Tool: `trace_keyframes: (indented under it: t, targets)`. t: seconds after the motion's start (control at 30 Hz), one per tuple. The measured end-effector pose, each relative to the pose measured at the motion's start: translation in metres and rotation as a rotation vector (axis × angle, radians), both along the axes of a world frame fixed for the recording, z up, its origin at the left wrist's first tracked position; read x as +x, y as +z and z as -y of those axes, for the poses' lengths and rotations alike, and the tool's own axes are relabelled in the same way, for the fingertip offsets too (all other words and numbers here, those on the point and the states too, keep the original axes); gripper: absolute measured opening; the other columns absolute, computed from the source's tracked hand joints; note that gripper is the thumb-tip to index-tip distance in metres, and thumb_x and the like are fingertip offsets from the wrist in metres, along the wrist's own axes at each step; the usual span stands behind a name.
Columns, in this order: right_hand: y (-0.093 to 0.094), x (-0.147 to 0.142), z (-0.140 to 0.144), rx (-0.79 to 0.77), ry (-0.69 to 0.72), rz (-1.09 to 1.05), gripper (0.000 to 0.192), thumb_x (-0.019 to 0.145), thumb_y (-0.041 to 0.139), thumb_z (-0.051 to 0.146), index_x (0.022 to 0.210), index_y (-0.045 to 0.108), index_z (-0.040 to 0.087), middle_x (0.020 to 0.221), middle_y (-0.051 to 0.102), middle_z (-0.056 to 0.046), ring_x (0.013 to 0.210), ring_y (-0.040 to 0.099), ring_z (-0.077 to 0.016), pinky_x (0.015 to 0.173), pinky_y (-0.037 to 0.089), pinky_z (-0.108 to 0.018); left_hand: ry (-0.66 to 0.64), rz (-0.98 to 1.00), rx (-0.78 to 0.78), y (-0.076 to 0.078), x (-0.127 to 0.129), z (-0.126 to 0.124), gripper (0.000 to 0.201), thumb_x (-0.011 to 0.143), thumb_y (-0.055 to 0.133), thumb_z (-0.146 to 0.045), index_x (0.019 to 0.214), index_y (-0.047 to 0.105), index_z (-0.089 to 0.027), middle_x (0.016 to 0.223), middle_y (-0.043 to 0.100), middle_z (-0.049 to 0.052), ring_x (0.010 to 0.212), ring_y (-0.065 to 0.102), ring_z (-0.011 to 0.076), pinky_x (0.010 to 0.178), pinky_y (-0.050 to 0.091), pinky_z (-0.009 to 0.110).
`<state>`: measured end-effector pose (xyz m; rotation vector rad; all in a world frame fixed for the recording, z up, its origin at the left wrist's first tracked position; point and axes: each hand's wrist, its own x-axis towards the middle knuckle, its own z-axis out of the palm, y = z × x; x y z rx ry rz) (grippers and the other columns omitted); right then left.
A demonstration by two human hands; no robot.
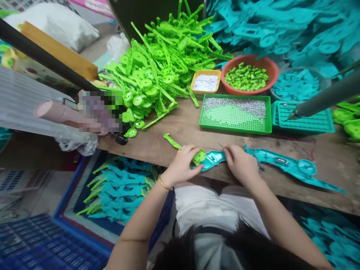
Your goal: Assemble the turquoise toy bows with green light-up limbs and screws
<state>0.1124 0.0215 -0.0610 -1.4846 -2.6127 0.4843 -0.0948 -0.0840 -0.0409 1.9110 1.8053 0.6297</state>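
Your two hands meet at the near edge of the wooden bench. Your left hand curls closed around a green plastic part, whose thin handle points away to the left. Your right hand pinches shut on a thin wire over a long teal plastic part. The teal part lies flat between and beyond your hands, its long axis running left to right, tapering toward the far right.
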Motion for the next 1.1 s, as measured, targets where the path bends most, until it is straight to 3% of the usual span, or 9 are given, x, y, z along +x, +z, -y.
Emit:
trace_keyframes:
  t: [0.23, 0.57, 0.77, 0.9, 1.0, 1.1]
  targets:
    - [-0.003, 0.010, -0.007, -0.029, -0.033, -0.043, 0.029, 0.096, 0.040, 0.034, 0.103, 0.065, 0.020, 0.099, 0.073, -0.007, 0.082, 0.066, -0.0209, 0.061, 0.036, -0.027, -0.123, 0.074, -0.047, -0.010, 0.000, -0.004, 0.049, 0.085, 0.060, -0.035, 0.131, 0.050, -0.022, 0.127, 0.055, 0.010, 0.125, 0.049, 0.0237, 0.120, 0.017, 0.053]
    - [-0.004, 0.008, -0.007, -0.032, -0.069, -0.027, 0.025, 0.096, 0.043, 0.035, 0.099, 0.063, 0.022, 0.096, 0.072, -0.005, 0.075, 0.066, -0.0193, 0.057, 0.029, -0.027, -0.179, 0.038, -0.097, -0.008, -0.007, 0.001, 0.049, 0.089, 0.057, -0.038, 0.135, 0.049, -0.023, 0.127, 0.056, 0.010, 0.124, 0.050, 0.0240, 0.118, 0.021, 0.055]
    - [-0.003, 0.008, -0.010, -0.061, -0.082, 0.020, 0.027, 0.096, 0.040, 0.036, 0.101, 0.062, 0.022, 0.100, 0.071, -0.006, 0.076, 0.066, -0.0208, 0.058, 0.030, -0.028, 0.071, -0.017, -0.035, -0.022, 0.016, 0.012, 0.047, 0.085, 0.063, -0.035, 0.129, 0.056, -0.020, 0.118, 0.059, 0.011, 0.113, 0.053, 0.0265, 0.102, 0.043, 0.048]
    - [0.004, 0.008, -0.010, -0.066, -0.050, 0.023, 0.028, 0.097, 0.040, 0.035, 0.102, 0.064, 0.021, 0.102, 0.070, -0.007, 0.083, 0.066, -0.0222, 0.060, 0.033, -0.028, 0.153, 0.071, 0.037, -0.026, 0.025, 0.015, 0.038, 0.084, 0.065, -0.032, 0.120, 0.061, -0.020, 0.113, 0.062, 0.009, 0.110, 0.056, 0.0240, 0.099, 0.045, 0.043]
    - [0.019, -0.004, -0.004, -0.089, 0.130, -0.078, 0.027, 0.097, 0.042, 0.033, 0.102, 0.065, 0.021, 0.104, 0.069, -0.007, 0.090, 0.065, -0.0211, 0.065, 0.036, -0.027, 0.257, 0.213, 0.154, -0.021, 0.019, 0.018, 0.032, 0.085, 0.064, -0.030, 0.115, 0.063, -0.021, 0.113, 0.064, 0.008, 0.109, 0.058, 0.0202, 0.097, 0.047, 0.037]
    - [0.037, -0.027, 0.005, -0.237, 0.371, -0.188, 0.025, 0.096, 0.045, 0.032, 0.099, 0.067, 0.022, 0.097, 0.071, -0.004, 0.088, 0.065, -0.0182, 0.069, 0.038, -0.025, 0.423, 0.319, 0.286, -0.014, 0.008, 0.025, 0.024, 0.087, 0.062, -0.027, 0.111, 0.064, -0.021, 0.104, 0.068, 0.005, 0.100, 0.062, 0.0166, 0.093, 0.049, 0.033]
